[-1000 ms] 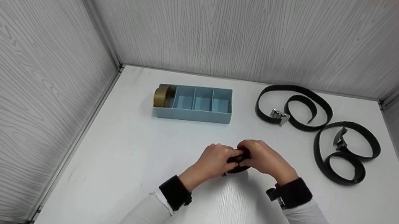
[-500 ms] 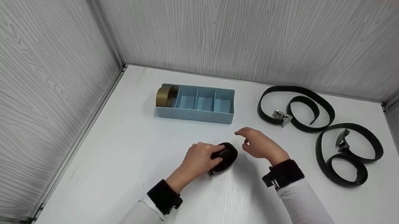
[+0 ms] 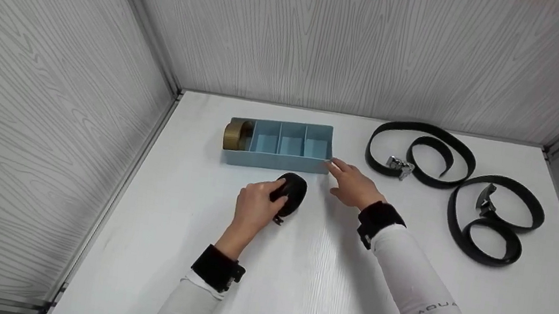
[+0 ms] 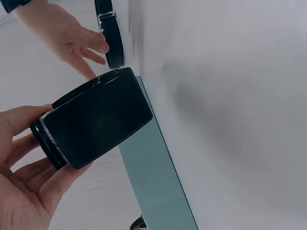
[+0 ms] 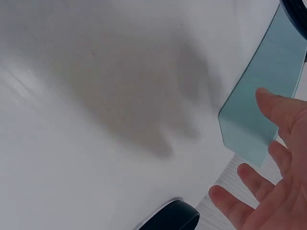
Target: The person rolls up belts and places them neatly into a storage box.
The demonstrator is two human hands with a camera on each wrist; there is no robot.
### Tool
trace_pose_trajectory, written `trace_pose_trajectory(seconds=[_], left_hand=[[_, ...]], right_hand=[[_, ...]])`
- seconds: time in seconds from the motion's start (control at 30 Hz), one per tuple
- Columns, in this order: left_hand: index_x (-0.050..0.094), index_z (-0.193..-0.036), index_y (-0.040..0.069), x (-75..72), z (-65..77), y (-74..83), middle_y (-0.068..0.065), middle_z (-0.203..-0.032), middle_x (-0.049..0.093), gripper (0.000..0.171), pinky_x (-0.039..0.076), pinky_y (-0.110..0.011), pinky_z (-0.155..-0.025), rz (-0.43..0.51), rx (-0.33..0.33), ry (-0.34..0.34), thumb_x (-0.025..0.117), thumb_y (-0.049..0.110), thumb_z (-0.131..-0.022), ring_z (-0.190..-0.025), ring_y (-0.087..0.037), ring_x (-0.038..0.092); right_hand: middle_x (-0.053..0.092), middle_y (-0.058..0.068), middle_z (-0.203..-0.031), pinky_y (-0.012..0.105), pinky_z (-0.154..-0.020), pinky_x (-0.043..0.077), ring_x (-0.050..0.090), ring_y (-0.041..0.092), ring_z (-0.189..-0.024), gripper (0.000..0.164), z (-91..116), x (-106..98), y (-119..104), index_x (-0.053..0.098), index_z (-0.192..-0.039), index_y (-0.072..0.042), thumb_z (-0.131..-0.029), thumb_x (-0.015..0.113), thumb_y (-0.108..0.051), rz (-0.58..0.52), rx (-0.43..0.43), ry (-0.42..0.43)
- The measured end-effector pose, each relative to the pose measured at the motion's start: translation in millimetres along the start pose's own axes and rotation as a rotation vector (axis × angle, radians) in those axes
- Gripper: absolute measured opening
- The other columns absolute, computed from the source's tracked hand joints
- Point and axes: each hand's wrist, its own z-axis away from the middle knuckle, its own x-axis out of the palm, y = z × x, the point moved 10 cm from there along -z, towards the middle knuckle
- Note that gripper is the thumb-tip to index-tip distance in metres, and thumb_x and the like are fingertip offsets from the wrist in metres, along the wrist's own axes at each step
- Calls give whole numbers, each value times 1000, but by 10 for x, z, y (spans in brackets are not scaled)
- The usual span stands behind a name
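A coiled black belt (image 3: 294, 194) is gripped between the thumb and fingers of my left hand (image 3: 255, 208), above the table before the tray. In the left wrist view the belt's (image 4: 100, 120) broad smooth face and a metal buckle edge show. My right hand (image 3: 354, 184) reaches with loosely extended fingers to the right front corner of a light blue divided tray (image 3: 278, 163); whether it touches the tray I cannot tell. The right wrist view shows that hand (image 5: 273, 177) holding nothing beside the tray wall (image 5: 254, 110). A brown-gold coiled belt (image 3: 232, 135) sits in the leftmost compartment.
Two loosely curled black belts lie at the right: one with a silver buckle (image 3: 400, 167) near the back wall, another with a dark metal buckle (image 3: 486, 199) nearer the right side. Wood-grained panels (image 3: 295, 35) enclose the white table (image 3: 154, 248) at the back and sides.
Both hands were on the coiled belt; the right let go and moved up to the tray's corner. My left hand carried the belt left and toward the tray.
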Motion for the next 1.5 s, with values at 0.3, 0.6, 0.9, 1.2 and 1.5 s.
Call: trace_pose_trajectory(seconds=[0.3,0.6,0.9,1.2,1.5], left_hand=[[70,-120,7,-157,-123,-130,-14,-106,72,38,55,-43,-73,-21,-49,99,77,16,-84,-89,-31,70],[69,-121,6,-330,-363,-177,-15,-107,71,38,55,-41,-65,-61,-58,188,76,16,-85,-81,-31,70],[68,-122,3,-361,-793,-56,-16,-108,71,37,55,-40,-67,-53,-50,258,74,16,-87,-82,-30,69],[67,-126,6,-50,-995,-57,-14,-101,72,38,55,-41,-70,-163,-37,299,71,21,-91,-83,-29,70],[65,-129,9,352,-1017,-155,-18,-104,70,40,55,-44,-65,-270,-84,183,70,22,-92,-79,-32,69]], right_hand=[[36,14,-149,50,-92,48,43,40,-128,62,32,-14,-61,41,-149,-9,-93,67,-18,108,-11,35],[36,15,-147,50,-86,50,48,41,-122,60,340,31,65,43,-146,-7,-92,68,-15,50,-38,68],[33,22,-145,42,-77,54,64,31,-88,58,597,80,101,42,-145,1,-91,64,-2,-63,-67,100],[31,21,-147,37,-71,53,62,25,-81,61,728,163,166,41,-145,-2,-90,66,0,-105,-85,137],[31,21,-147,35,-71,53,62,25,-86,61,754,145,176,41,-146,-2,-90,66,-1,-85,-73,147]])
